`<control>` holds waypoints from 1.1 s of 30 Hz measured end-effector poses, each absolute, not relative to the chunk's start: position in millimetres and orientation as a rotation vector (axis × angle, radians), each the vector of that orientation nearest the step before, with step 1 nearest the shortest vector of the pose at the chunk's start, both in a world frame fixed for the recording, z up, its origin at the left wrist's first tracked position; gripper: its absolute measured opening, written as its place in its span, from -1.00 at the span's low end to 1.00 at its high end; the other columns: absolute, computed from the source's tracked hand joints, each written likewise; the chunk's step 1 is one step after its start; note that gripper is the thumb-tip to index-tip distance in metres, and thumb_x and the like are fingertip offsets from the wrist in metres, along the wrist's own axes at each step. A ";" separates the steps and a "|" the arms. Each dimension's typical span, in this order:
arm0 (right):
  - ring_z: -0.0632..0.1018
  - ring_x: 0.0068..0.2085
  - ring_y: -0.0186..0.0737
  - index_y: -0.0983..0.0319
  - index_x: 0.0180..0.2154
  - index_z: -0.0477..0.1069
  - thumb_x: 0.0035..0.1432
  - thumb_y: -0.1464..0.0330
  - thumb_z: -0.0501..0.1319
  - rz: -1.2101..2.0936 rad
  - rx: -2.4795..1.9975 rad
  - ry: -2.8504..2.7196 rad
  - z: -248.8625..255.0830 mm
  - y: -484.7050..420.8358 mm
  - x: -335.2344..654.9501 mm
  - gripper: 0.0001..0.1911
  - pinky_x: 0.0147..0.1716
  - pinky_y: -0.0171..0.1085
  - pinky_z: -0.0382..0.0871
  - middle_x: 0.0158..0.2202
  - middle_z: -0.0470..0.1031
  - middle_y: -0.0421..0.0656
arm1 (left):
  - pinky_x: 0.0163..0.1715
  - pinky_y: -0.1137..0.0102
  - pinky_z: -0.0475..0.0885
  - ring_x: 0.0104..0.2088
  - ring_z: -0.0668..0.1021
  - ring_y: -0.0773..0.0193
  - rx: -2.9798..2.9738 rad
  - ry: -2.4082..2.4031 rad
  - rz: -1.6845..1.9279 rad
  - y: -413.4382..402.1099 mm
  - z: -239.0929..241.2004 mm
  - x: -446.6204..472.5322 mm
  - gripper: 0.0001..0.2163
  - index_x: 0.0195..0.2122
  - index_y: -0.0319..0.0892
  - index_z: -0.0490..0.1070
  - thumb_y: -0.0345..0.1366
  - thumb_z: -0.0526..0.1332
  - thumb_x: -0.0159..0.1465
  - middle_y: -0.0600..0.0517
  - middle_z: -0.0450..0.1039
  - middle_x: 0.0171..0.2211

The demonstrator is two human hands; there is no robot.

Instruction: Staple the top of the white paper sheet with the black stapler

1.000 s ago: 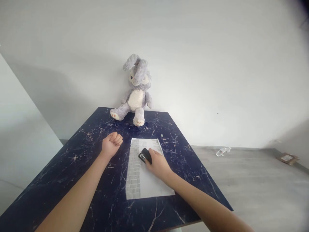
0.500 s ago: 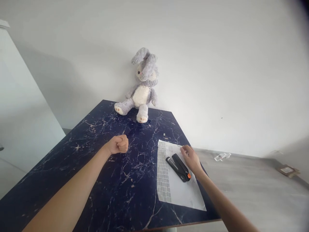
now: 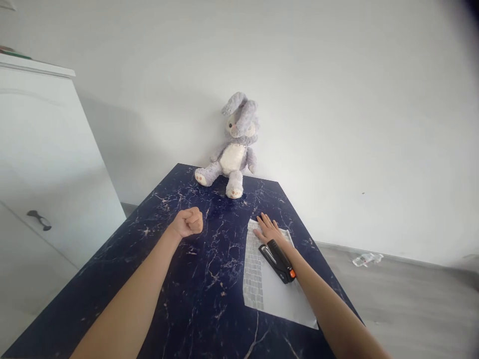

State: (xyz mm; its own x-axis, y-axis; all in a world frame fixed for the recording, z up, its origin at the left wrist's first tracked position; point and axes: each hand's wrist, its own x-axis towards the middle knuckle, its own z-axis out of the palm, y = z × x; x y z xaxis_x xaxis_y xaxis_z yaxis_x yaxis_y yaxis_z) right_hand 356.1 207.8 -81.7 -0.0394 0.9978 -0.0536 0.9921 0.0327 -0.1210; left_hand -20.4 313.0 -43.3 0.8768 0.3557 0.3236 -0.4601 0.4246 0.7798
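Note:
My left hand (image 3: 190, 222) is closed in a fist above the dark table; whether anything is inside it is hidden. Flat at the far edge of a sheet of paper (image 3: 284, 303) lies my right hand (image 3: 270, 229), its fingers spread. The paper has a strip of grey printed blocks down its left side, and my right forearm crosses its right side. A black stapler (image 3: 277, 262) with an orange tip rests on the sheet, just below my right hand and beside the wrist.
A grey plush rabbit (image 3: 232, 158) sits at the table's far end against the wall. The blue marbled table (image 3: 209, 279) carries everything. To the left stands a white cabinet (image 3: 45, 149) with a dark handle. Clear plastic packaging (image 3: 367, 259) lies on the floor at right.
My right hand has moved left from the paper's right edge to its far edge, and its fingers have spread flat. My left fist stays closed. The camera view has shifted left.

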 end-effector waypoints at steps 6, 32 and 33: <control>-0.23 0.52 0.05 0.21 0.48 -0.10 0.42 -0.11 -0.11 0.275 -1.976 -2.234 -77.5 233.0 235.6 -0.19 0.42 0.21 -0.39 0.53 -0.34 0.04 | -0.79 0.54 -0.03 -0.77 -0.28 0.54 0.839 0.013 1.082 320.6 -39.0 -72.1 -0.48 -0.76 -0.18 -0.24 -0.32 0.24 -0.07 0.23 -0.59 -0.74; 0.02 0.49 -0.22 -0.03 0.46 -0.05 0.53 0.24 -0.11 0.513 -1.037 -2.641 -48.4 248.3 110.2 -0.46 0.46 0.03 -0.34 0.49 -0.01 -0.23 | -0.76 0.49 -0.21 -0.77 -0.34 0.54 0.905 -0.326 1.392 314.4 -48.8 -145.7 -0.66 -0.65 -0.22 -0.06 -0.47 0.18 0.08 0.24 -0.47 -0.75; 0.03 0.49 -0.22 -0.04 0.46 -0.03 0.53 0.25 -0.10 0.530 -1.061 -2.624 -46.8 240.8 123.8 -0.46 0.46 0.03 -0.35 0.48 0.00 -0.24 | -0.75 0.48 -0.21 -0.77 -0.33 0.55 0.909 -0.323 1.361 314.5 -49.6 -142.6 -0.65 -0.65 -0.22 -0.06 -0.46 0.18 0.08 0.24 -0.47 -0.76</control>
State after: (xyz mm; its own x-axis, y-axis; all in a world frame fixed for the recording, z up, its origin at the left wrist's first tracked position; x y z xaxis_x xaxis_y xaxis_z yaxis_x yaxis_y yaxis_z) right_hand 123.8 240.8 -46.8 -0.6989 0.7079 0.1023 0.6126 0.6663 -0.4251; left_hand -142.6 314.5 -49.6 0.2289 0.6961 0.6805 -0.9276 -0.0561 0.3694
